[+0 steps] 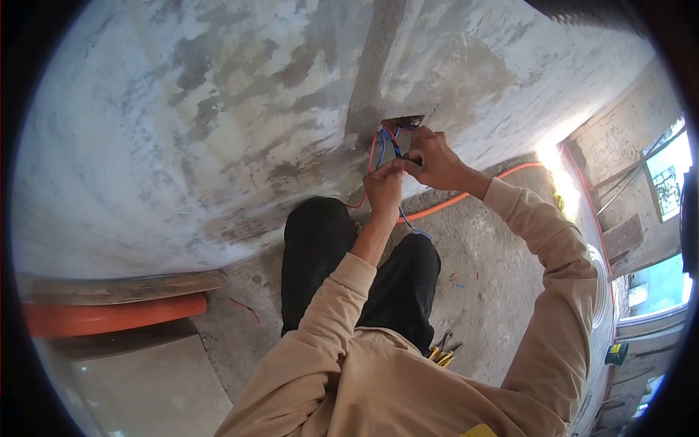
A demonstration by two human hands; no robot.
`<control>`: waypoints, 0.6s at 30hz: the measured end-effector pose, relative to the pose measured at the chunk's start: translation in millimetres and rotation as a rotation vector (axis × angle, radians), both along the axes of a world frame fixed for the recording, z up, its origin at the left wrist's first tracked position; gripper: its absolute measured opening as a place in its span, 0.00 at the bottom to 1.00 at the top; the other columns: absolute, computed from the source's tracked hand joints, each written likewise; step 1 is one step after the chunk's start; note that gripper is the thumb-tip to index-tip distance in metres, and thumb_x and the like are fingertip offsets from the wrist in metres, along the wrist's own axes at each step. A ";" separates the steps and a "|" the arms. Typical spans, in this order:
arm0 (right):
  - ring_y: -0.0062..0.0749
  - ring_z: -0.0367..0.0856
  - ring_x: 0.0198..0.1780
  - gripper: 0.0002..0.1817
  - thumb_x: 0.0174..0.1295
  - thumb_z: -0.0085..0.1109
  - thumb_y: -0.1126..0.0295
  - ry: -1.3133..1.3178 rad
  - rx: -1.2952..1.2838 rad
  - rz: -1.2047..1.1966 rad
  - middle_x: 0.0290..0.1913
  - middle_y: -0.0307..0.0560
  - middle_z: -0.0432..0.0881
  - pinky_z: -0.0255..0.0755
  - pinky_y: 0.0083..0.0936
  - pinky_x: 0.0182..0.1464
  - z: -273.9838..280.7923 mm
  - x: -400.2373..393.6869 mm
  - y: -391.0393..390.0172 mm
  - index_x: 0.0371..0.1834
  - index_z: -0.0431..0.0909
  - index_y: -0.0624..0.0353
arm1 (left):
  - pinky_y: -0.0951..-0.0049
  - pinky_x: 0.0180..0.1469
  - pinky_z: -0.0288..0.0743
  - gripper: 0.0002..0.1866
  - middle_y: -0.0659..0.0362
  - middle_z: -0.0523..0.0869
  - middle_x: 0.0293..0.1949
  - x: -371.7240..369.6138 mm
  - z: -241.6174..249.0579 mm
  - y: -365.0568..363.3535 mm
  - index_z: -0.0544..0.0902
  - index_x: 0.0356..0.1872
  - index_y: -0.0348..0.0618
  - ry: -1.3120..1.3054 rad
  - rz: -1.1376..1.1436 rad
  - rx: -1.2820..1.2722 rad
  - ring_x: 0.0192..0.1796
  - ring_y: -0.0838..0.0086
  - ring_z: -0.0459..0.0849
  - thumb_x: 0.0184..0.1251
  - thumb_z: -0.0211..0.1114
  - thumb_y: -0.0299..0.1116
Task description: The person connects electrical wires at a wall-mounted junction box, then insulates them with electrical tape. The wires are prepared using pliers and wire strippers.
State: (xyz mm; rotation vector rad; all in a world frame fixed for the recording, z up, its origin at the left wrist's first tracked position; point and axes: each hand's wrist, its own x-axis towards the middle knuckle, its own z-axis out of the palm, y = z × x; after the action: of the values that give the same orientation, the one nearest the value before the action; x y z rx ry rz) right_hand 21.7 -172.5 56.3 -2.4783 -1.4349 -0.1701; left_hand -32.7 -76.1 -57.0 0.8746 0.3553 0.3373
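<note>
Here, wires (pixel 395 146) run out of a hole (pixel 400 122) in the wall (pixel 240 109)

In the head view, we see the wires at the middle of the picture, just below the hole and in front of the wall. Red, blue and dark strands point out and down towards us, their long axis running mostly from the hole to our knees (pixel 318 244). One red strand bows out to the left; a blue end bends off to the right below our left hand (pixel 384 191). That hand pinches the wires, thumb and fingertips drawn narrow. Our right hand (pixel 435 162) meets it, fingers curled in beside the hole; we cannot tell what they grip.

The hole is a shallow box, wider than tall, holding the roots of the strands; its inside is too dark for us to read further.

Behind our hands an orange hose (pixel 466 195) curves across the floor (pixel 495 269). Yellow-handled pliers (pixel 443 355) lie beside us, and a thick orange pipe (pixel 116 315) lies by a board (pixel 124 288).
</note>
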 end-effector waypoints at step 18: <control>0.44 0.80 0.49 0.09 0.51 0.65 0.72 0.259 0.086 0.030 0.39 0.52 0.86 0.71 0.37 0.54 -20.5 46.5 -4.4 0.36 0.86 0.61 | 0.76 0.34 0.66 0.05 0.63 0.81 0.35 -5.4 1.8 11.5 0.79 0.44 0.45 -0.169 -0.476 -0.731 0.29 0.81 0.74 0.71 0.61 0.29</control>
State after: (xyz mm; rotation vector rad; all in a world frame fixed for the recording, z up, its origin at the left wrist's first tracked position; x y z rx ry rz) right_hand 68.2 -176.9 35.7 -2.3095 -1.3257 0.0899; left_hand -38.1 -64.6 -55.2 0.1892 0.0855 -0.1637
